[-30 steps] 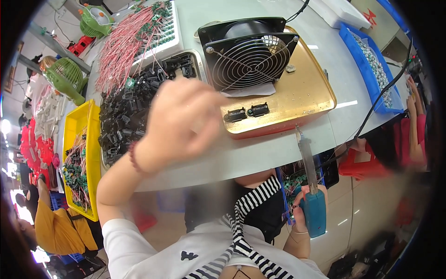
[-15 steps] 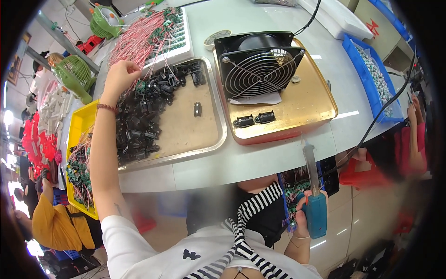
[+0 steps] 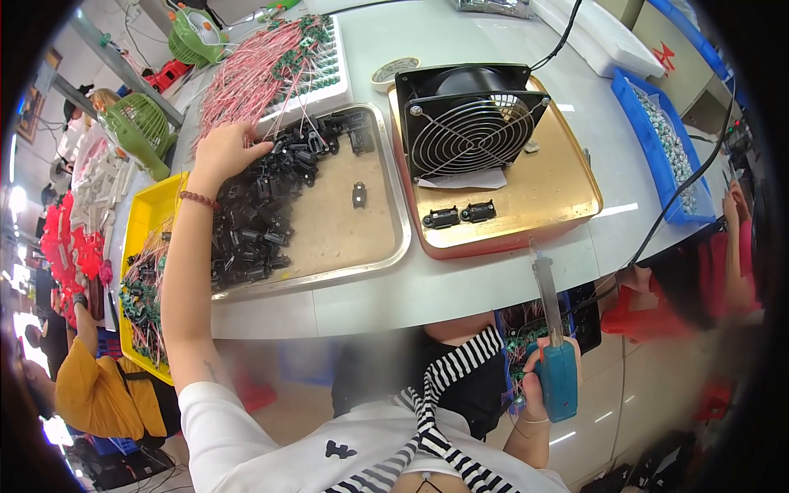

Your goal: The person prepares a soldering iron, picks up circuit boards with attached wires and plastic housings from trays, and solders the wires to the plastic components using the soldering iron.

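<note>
My left hand (image 3: 228, 154) reaches over the far left part of a metal tray (image 3: 403, 222). Its fingers curl down beside a heap of black plastic housings (image 3: 251, 222) and the ends of red wires (image 3: 246, 82); what they hold, if anything, is hidden. A single black housing (image 3: 359, 195) lies apart on the tray's bare part. Low on the right, my right hand (image 3: 536, 382) grips a blue hot glue gun (image 3: 560, 380), its long clear-grey front pointing up toward the table edge. Two black housings (image 3: 460, 214) sit on a gold-coloured tin lid (image 3: 542, 197).
A black fan (image 3: 468, 123) with a wire guard stands on the lid, its cable running back. Green-tipped wires fill a white tray (image 3: 343, 70). A yellow bin (image 3: 148, 201) is at left, a blue bin (image 3: 633, 107) of small parts at right. Other people sit on both sides.
My left hand has come down and nearer to the black housings, covering the small green piece that showed under it. The right hand keeps the glue gun in place. The view has shifted slightly.
</note>
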`<state>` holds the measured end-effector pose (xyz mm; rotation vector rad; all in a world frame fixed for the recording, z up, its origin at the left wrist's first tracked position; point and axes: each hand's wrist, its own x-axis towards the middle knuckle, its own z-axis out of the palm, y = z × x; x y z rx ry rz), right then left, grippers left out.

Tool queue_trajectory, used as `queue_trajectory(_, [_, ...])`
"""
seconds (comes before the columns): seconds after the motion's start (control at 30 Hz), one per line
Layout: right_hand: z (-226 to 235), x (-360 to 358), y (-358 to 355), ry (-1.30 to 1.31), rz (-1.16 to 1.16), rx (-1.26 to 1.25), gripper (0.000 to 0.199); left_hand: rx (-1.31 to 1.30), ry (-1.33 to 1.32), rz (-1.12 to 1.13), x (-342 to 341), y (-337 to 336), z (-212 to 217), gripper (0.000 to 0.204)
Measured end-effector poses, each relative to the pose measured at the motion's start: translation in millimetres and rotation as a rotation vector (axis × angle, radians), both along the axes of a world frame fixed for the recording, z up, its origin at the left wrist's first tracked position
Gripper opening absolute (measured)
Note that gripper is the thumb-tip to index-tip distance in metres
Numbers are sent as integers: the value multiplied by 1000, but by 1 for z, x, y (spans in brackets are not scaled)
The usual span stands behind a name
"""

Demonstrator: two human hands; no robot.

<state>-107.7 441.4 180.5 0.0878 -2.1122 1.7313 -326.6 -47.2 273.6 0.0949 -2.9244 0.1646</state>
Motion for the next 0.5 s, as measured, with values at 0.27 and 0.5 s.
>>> queue_trajectory(0.27, [-1,-1,4,9,-10,50,42,190,-153,-38,-2,-23,-1,23])
queue_trajectory(0.5, [3,-1,2,-38,-8,28,37,304,-112,-149,-7,-47,5,23])
